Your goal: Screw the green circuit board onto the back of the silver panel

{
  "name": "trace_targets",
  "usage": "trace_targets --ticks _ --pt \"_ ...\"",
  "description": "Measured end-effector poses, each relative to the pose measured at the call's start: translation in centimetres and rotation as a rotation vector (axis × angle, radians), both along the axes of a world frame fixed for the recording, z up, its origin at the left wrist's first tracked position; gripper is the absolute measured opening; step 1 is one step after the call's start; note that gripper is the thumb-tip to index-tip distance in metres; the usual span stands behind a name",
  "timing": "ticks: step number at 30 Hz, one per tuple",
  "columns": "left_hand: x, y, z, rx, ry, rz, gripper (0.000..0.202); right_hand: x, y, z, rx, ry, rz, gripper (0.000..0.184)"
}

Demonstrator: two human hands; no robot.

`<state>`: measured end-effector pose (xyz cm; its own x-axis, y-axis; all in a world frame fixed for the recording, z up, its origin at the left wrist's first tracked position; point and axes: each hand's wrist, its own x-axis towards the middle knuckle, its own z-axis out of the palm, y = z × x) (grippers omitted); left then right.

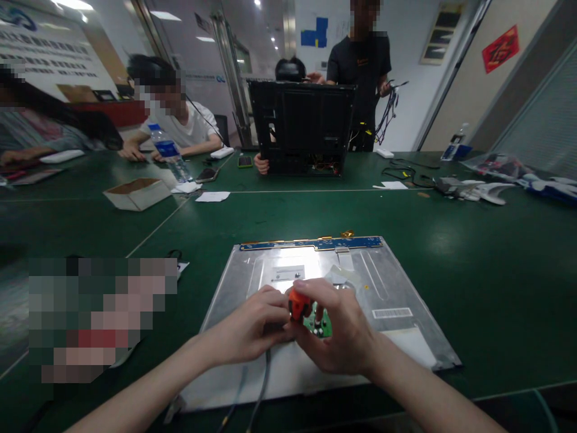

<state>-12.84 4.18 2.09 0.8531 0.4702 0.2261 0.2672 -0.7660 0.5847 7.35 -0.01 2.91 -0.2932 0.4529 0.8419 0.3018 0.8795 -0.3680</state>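
Both hands (252, 328) (336, 331) largely hide the small circuit board (323, 325).

Above the flat silver-grey metal panel (396, 279) showed a small orange plastic plug (298, 304) and a small green circuit board (323, 327). A narrow blue strip (315, 243) edged the panel's far side, and a white label with black bars (392, 313) lay on it. Beneath the panel lay the dark green table top (487, 258).

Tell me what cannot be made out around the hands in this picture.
All in the head view:
- Board: mostly covered by the right hand.
- Orange part: half hidden by the left hand; its type is unclear.
- Cables: cut off by the bottom edge.
- Label on the panel: print too small.
- Pixelated patch left of the panel: hides whatever lies there.
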Motion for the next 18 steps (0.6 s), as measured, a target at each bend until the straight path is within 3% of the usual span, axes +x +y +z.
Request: trace_targets --ticks 7,14,18 --pt "-0.32 0.44 -0.41 -0.028 0.038 -0.035 0.009 0.05 -0.12 0.07 -0.013 0.005 -0.089 0.044" --pt "-0.14 0.14 -0.02 -0.024 0.011 -0.019 0.013 0.02 -0.18 0.39 0.0 -0.03 0.004 0.059" --pt "-0.06 0.01 0.06 -0.009 0.001 -0.012 0.016 -0.01 -0.1 0.24 0.012 -0.013 -0.014 0.052"
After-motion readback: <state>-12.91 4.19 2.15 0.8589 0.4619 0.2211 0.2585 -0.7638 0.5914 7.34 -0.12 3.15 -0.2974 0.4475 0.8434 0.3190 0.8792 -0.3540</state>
